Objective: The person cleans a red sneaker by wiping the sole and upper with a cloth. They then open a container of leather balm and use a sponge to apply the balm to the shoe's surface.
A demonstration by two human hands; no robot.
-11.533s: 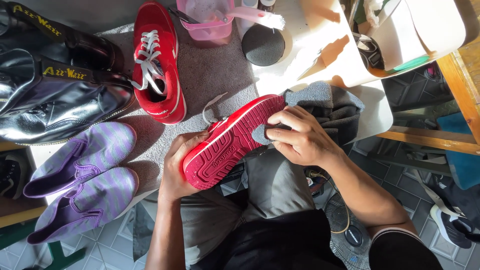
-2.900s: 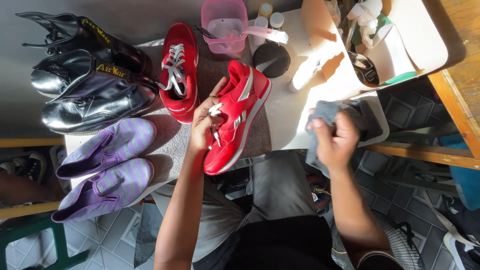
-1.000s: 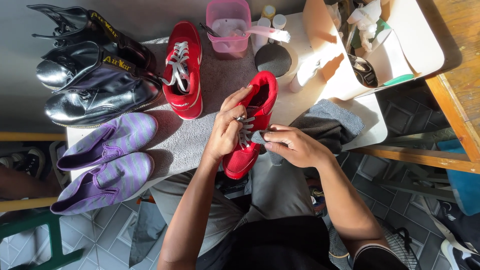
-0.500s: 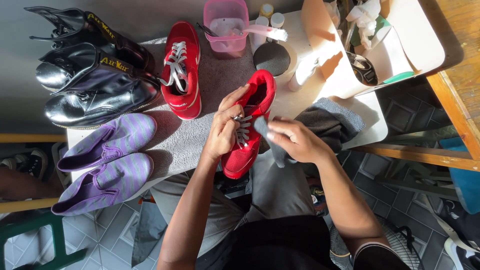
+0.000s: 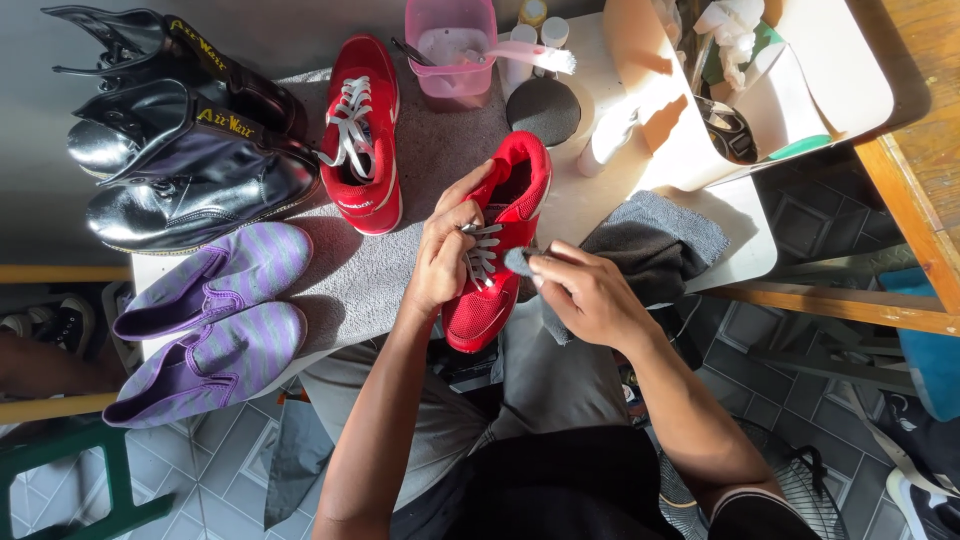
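My left hand (image 5: pixel 447 255) grips a red sneaker (image 5: pixel 497 240) by its laced middle, holding it upright over my lap, toe toward me. My right hand (image 5: pixel 590 295) pinches a grey cloth (image 5: pixel 648 245) and presses a fold of it against the sneaker's right side near the laces. The cloth trails off onto the table's corner. The matching red sneaker (image 5: pixel 360 135) lies flat on the grey mat (image 5: pixel 350 275), farther back and to the left.
Black boots (image 5: pixel 190 150) and purple striped slip-ons (image 5: pixel 210 320) lie at the left of the white table (image 5: pixel 745 235). A pink tub with a brush (image 5: pixel 455 50), a round dark lid (image 5: pixel 543 110), a white bottle (image 5: pixel 610 140) and a box of supplies (image 5: pixel 740 90) stand at the back.
Earlier the sneaker lay sole-up, then rested on the table while my right hand took the cloth. Now it is lifted and the cloth sits against its side; little has shifted in the last second.
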